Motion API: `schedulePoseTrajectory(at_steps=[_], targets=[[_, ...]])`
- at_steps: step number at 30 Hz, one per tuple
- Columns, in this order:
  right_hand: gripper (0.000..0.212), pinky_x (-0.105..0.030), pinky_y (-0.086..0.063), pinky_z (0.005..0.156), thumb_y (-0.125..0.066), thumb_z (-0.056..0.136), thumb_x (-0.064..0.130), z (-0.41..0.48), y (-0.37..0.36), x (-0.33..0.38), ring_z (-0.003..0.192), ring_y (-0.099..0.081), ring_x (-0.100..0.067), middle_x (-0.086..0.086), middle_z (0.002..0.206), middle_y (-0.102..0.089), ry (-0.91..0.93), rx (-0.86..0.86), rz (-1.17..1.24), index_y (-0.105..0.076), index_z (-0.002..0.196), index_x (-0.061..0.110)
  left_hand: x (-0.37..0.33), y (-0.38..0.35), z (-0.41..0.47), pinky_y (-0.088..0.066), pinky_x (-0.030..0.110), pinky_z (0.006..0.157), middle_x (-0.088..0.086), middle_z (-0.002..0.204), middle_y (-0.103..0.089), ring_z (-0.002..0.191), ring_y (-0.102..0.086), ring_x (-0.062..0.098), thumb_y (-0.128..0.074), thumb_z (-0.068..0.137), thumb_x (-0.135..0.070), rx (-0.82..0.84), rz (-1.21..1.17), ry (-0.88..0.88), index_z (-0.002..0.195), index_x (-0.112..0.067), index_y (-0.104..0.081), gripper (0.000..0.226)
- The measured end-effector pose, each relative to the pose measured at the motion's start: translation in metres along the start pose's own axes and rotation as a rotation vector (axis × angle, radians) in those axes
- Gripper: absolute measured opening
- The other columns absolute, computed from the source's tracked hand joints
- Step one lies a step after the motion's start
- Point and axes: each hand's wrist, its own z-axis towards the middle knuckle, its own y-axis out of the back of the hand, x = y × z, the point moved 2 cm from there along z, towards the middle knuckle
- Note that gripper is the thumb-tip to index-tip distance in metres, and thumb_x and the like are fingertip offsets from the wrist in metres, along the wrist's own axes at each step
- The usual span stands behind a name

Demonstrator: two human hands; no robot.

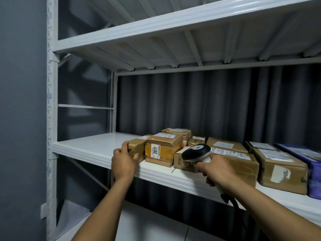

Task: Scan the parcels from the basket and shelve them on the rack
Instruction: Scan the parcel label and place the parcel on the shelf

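Brown cardboard parcel is gripped at its left end by the left hand, fingers curled round it, on the rack shelf just beside the 2017-labelled box. A scanner is clasped in the right hand nearby.

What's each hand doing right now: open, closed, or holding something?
Left hand: grips the leftmost small parcel in the row.
Right hand: grips the barcode scanner by its handle.
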Motion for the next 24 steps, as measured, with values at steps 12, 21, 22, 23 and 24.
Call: schedulePoseTrajectory(at_steps=[12,21,22,23,24], targets=[[0.024,-0.025,-0.043,0.041,-0.070,0.083,0.024,0.021,-0.019,-0.004,0.042,-0.056,-0.020,-0.009,0.065,-0.064,0.012,0.035,-0.080,-0.061,0.067,0.008,0.002,-0.055,0.034,-0.033,0.038,0.112,0.011,0.154,-0.024,0.136,-0.036,0.029,-0.068,0.088,-0.022,0.317,0.001,-0.098,0.155,-0.019,-0.010,0.088],[0.020,-0.027,-0.045,0.046,-0.070,0.082,0.023,-0.006,0.015,-0.011,0.048,-0.058,-0.023,-0.011,0.069,-0.066,0.012,0.064,-0.022,-0.062,0.074,0.007,-0.028,-0.022,-0.002,-0.038,0.041,0.109,0.014,0.154,-0.022,0.131,-0.041,0.035,-0.060,0.090,-0.023,0.391,0.173,-0.190,0.153,-0.028,-0.018,0.076],[0.020,-0.027,-0.044,0.045,-0.070,0.082,0.023,-0.012,0.020,-0.013,0.047,-0.058,-0.022,-0.011,0.068,-0.066,0.014,0.065,-0.022,-0.062,0.073,0.006,-0.035,-0.016,-0.013,-0.038,0.040,0.108,0.016,0.154,-0.020,0.131,-0.041,0.036,-0.059,0.091,-0.025,0.397,0.187,-0.200,0.153,-0.029,-0.018,0.075],[0.020,-0.027,-0.044,0.045,-0.069,0.082,0.022,-0.020,0.026,-0.019,0.046,-0.058,-0.022,-0.010,0.066,-0.065,0.007,0.067,-0.014,-0.062,0.072,0.006,-0.042,-0.012,-0.028,-0.037,0.040,0.109,0.016,0.155,-0.019,0.133,-0.039,0.037,-0.059,0.092,-0.027,0.415,0.199,-0.206,0.153,-0.029,-0.018,0.073],[0.019,-0.027,-0.044,0.045,-0.069,0.082,0.021,-0.029,0.032,-0.025,0.046,-0.057,-0.023,-0.010,0.063,-0.064,0.001,0.073,0.001,-0.062,0.071,0.007,-0.051,-0.009,-0.043,-0.035,0.040,0.110,0.015,0.156,-0.018,0.137,-0.035,0.036,-0.058,0.093,-0.029,0.434,0.203,-0.218,0.153,-0.029,-0.019,0.072]])
